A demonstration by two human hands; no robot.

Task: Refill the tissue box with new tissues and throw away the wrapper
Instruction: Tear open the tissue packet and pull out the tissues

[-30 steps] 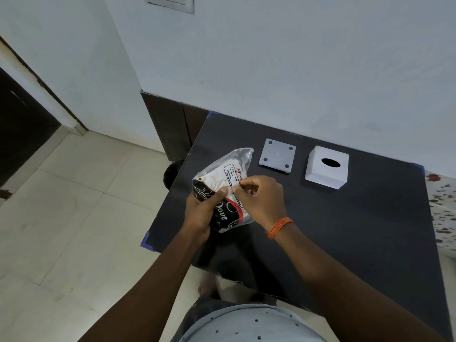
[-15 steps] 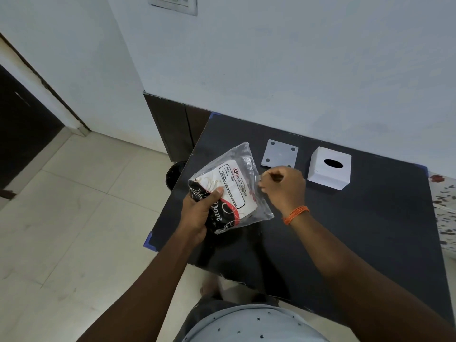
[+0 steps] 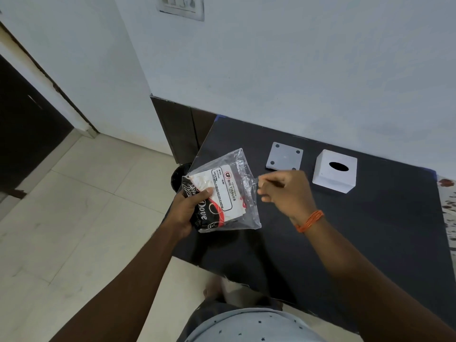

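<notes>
Writing: the pack of tissues [image 3: 219, 193] carries a white label reading "BIG TISSUES" beside a red round logo; smaller lines on the label are too fine to read. White script on the black part reads "Dove".
Pack: soft bundle in a clear, crinkly plastic wrapper [image 3: 243, 169], printed black, white and red, held tilted above the near-left part of the worktop [image 3: 370, 230].
Left hand [image 3: 183, 213]: clenched around the lower left of the pack, thumb pressed on its front.
Right hand [image 3: 287, 193]: fingertips pinched on the right edge of the wrapper, pulling the clear film sideways; an orange thread band [image 3: 309, 220] circles the wrist.
Change: half a second ago the right hand was closer to the pack; it now sits farther right, and more loose film shows stretched between pack and fingers. The left-hand hold is unchanged.
Tissue box [image 3: 334, 170]: white cube with a dark oval slot on top, standing at the back of the worktop, well apart from the pack.
Base plate [image 3: 283, 157]: flat, pale grey square with a dark dot at each corner, just left of the box.
Worktop: matt black, smooth, against a pale wall.
Floor [image 3: 74, 218]: glossy cream tiles.
</notes>
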